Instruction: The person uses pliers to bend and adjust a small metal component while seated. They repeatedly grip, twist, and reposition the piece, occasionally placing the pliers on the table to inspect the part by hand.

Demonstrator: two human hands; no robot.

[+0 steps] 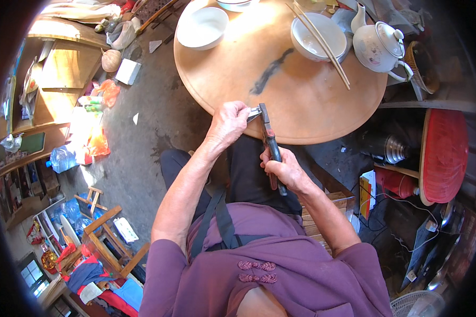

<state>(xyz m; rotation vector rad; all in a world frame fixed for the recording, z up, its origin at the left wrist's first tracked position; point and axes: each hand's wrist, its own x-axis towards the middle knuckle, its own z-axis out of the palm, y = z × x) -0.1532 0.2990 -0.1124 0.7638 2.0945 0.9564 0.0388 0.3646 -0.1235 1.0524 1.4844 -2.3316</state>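
Observation:
My right hand (pixel 285 168) is closed round the dark handles of a pair of pliers (pixel 270 136), whose head points away from me over the near edge of the round wooden table. Between the thumb and fingers of my left hand (pixel 228 126) is a small silvery metal piece (pixel 254 113). It touches the head of the pliers, or lies between the jaws; I cannot tell which. The exact kind of the metal piece is too small to make out.
On the round table (pixel 312 116) stand a white bowl (pixel 202 29), another bowl (pixel 314 39) with chopsticks (pixel 322 42) across it, and a white teapot (pixel 378 47). A dark streak marks the tabletop. A red round stool top (pixel 445 156) and cables are at right.

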